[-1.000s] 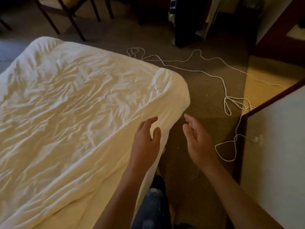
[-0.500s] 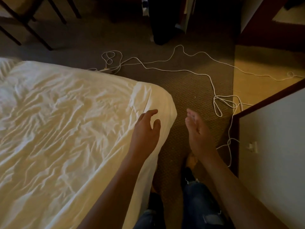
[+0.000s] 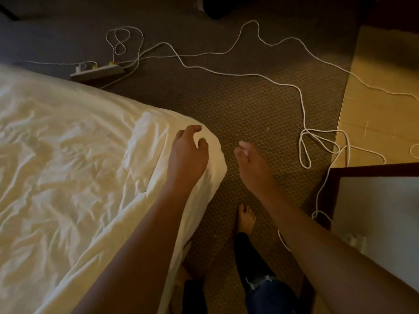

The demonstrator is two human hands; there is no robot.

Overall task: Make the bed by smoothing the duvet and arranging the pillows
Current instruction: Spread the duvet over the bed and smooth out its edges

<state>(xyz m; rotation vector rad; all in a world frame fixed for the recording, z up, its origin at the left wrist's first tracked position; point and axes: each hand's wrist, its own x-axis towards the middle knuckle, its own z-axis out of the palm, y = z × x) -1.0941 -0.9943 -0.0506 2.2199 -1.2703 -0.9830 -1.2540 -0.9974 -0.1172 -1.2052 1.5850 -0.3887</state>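
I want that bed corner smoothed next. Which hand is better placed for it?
Left. The left hand is already at the duvet corner, fingers relaxed; the right hand hangs beside the bed, over the carpet.

The view has swung right and down over the last second: less of the duvet (image 3: 74,168) shows, and a power strip (image 3: 97,71) on the carpet has come into sight beyond the bed corner. The left hand (image 3: 188,155) has moved onto the corner, and a bare foot (image 3: 246,219) now shows below the right hand (image 3: 251,164).
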